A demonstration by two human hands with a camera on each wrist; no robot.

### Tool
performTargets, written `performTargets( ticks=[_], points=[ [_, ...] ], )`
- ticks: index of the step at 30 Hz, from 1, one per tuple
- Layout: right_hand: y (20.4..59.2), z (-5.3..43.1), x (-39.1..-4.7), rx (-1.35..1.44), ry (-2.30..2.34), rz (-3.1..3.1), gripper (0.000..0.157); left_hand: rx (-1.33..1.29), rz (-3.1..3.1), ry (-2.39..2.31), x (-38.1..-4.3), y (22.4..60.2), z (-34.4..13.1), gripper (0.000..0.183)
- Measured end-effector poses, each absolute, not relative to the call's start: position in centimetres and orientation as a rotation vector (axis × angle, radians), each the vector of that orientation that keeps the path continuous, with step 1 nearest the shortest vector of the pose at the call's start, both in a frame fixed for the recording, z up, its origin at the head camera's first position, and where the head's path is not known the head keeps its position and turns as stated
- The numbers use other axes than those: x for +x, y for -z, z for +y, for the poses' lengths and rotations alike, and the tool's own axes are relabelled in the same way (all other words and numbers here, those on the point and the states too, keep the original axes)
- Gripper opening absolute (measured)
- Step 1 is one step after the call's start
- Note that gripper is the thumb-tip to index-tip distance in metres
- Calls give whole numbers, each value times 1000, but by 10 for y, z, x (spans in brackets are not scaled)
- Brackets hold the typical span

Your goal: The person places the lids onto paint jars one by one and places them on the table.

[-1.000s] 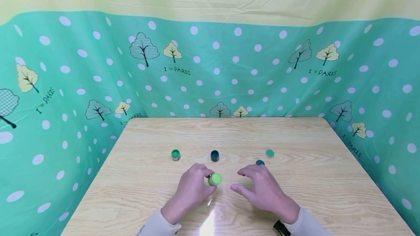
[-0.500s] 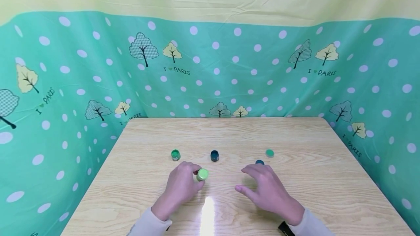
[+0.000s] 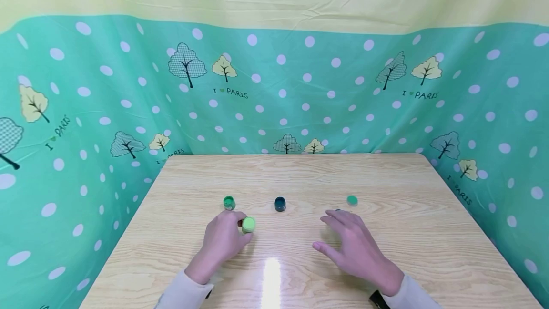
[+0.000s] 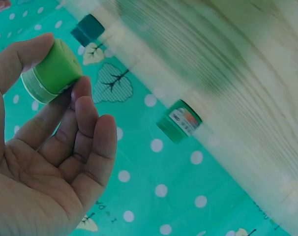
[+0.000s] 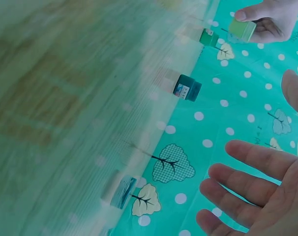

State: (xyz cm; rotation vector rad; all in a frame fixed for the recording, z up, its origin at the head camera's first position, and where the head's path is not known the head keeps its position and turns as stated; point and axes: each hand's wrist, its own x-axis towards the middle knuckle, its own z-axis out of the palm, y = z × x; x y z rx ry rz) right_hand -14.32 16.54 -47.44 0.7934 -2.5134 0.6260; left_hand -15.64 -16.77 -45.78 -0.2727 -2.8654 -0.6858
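Note:
My left hand [image 3: 221, 238] pinches a small light green paint jar [image 3: 248, 224] between thumb and fingertips. In the left wrist view, the jar [image 4: 58, 71] has a paler, clearer band at its top end. Just behind that hand stands a green paint jar [image 3: 229, 202], with a label showing in the left wrist view. A dark blue paint jar [image 3: 280, 204] stands farther right. My right hand [image 3: 352, 240] hovers low over the table, fingers loosely spread and holding nothing. Its fingers mostly hide a dark blue lid [image 5: 123, 192] in the head view.
A green round lid [image 3: 352, 200] lies beyond the right hand. All of this is on a light wooden table [image 3: 300, 175]. A green curtain [image 3: 309, 94] with white dots and trees surrounds the table on its far side and both flanks.
My left hand has carried the light green jar leftward, away from the right hand and toward the green jar. The right hand has drifted slightly right, covering more of the blue lid.

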Motion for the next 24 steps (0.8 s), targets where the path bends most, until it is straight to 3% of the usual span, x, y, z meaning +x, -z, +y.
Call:
performTargets(
  ticks=[24],
  points=[
    [479, 184, -144, 776, -574, -2494, 65, -76, -3042, 669, -175, 465, -221, 16]
  ],
)
